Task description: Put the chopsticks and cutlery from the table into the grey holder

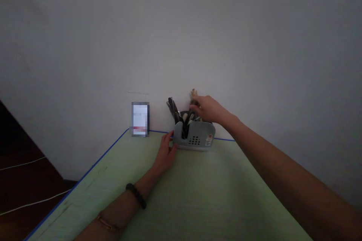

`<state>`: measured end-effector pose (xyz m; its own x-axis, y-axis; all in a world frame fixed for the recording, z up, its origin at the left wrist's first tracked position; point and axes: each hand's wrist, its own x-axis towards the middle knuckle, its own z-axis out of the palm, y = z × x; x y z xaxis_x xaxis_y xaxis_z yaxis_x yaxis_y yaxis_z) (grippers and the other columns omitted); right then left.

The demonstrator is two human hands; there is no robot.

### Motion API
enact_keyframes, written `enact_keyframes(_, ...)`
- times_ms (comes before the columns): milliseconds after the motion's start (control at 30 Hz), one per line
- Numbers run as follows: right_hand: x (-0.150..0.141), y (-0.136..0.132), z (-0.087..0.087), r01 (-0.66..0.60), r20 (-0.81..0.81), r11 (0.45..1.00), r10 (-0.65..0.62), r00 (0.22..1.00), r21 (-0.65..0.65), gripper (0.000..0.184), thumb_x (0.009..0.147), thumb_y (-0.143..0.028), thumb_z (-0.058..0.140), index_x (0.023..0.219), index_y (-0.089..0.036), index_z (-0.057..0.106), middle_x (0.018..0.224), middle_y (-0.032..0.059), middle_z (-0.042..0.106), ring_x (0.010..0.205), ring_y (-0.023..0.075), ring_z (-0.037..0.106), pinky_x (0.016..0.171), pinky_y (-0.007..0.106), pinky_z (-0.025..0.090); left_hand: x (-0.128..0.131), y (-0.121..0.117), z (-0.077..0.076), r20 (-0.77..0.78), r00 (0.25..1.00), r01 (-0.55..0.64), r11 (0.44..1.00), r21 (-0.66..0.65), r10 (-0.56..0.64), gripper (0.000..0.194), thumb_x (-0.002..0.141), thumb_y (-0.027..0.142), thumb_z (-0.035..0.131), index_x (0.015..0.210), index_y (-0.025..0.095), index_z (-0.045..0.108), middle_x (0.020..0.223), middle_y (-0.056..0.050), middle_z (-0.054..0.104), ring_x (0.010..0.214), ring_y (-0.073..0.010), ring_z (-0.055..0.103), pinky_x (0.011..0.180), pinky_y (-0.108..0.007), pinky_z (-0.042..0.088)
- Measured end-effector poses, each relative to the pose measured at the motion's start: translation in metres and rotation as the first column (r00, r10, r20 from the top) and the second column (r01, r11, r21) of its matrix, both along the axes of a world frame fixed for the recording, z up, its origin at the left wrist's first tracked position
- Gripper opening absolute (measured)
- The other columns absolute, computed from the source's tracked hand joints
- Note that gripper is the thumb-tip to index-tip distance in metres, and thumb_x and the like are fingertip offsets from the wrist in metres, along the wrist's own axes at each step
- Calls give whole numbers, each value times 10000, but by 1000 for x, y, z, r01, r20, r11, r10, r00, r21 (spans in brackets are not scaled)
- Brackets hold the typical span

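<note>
A grey plastic cutlery holder [202, 135] with round holes and a small sticker on its front stands on the table against the wall. My left hand [166, 154] grips its left end, thumb towards the front and fingers at the side. Several dark-handled utensils [173, 107] lean out of the holder to the left. Over the holder's right part, my right hand [207, 108] is closed, its fingertips pinched among the upright contents. Pale wooden sticks [194, 92] that look like chopsticks rise just above those fingers. What exactly the pinch holds is hidden.
A phone-like device with a lit, blurred screen [140, 119] stands upright against the wall, left of the holder. The pale green table [220, 196] has a blue edge. White cables [36, 202] run over the dark area at the lower left.
</note>
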<state>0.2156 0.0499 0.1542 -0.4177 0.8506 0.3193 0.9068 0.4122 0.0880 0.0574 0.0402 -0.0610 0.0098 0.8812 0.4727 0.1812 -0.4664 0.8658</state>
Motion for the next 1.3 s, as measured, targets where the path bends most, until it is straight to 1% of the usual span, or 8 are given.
enact_keyframes(200,1,1,-11,74,-19,996,-75,997,-44,154,870,-228,536,961,-153,634,940,123,701,870,227,639,738,304,439,0,0,1,9,1000,10,1000,-17,-9,485,821,194,483,1301,205,419,1256,-118,429,1072,-215,507,775,-339,529)
enact_keyframes(333,-4,0,-18,2,-45,998,-4,999,-58,162,870,-201,519,988,-150,617,943,118,683,877,225,627,773,322,444,1,0,1,-1,1000,0,1000,-8,0,474,828,206,486,1299,197,428,1247,-120,445,1074,-215,511,805,-352,518)
enact_keyframes(567,30,-25,-42,-23,-380,968,120,917,249,486,841,-269,553,1288,-118,437,1246,185,498,1154,273,465,952,434,402,-1,-4,7,-7,1000,-16,1000,-2,16,458,865,275,493,1310,191,427,1300,-130,465,1174,-242,480,928,-416,455)
enact_keyframes(733,64,-24,-79,128,-697,940,139,703,316,470,891,-442,437,1254,-145,468,1223,189,501,1173,284,454,938,494,424,5,14,39,124,991,-53,998,22,50,625,848,347,567,1396,213,298,1419,-144,388,1288,-261,397,1030,-454,366)
enact_keyframes(833,67,-13,-103,140,-753,953,117,648,268,517,892,-499,404,1252,-139,490,1224,192,523,1180,290,465,945,512,424,17,33,68,216,976,-26,1000,-1,26,858,749,354,701,1434,209,205,1444,-154,363,1314,-257,379,1073,-426,332)
enact_keyframes(967,50,-10,-124,112,-643,961,80,762,252,498,900,-426,413,1293,-131,498,1352,206,453,1273,315,394,1025,532,346,28,45,92,356,932,-9,987,-160,66,1051,662,328,784,1454,183,108,1390,-192,423,1184,-255,527,1002,-392,429)
enact_keyframes(1100,25,-19,-127,84,-507,954,76,859,287,457,920,-294,374,1348,-159,459,1444,145,395,1357,300,287,1092,532,234,31,43,93,349,935,-35,997,-70,57,835,617,282,803,1325,186,371,1317,-144,508,1108,-228,579,964,-362,463)
enact_keyframes(1300,5,-20,-118,70,-451,967,51,891,247,443,954,-260,298,1348,-139,457,1395,120,480,1335,246,340,1103,482,199,29,43,95,332,943,-57,997,57,35,468,655,259,741,1050,154,513,1038,-96,668,929,-203,659,893,-373,505)
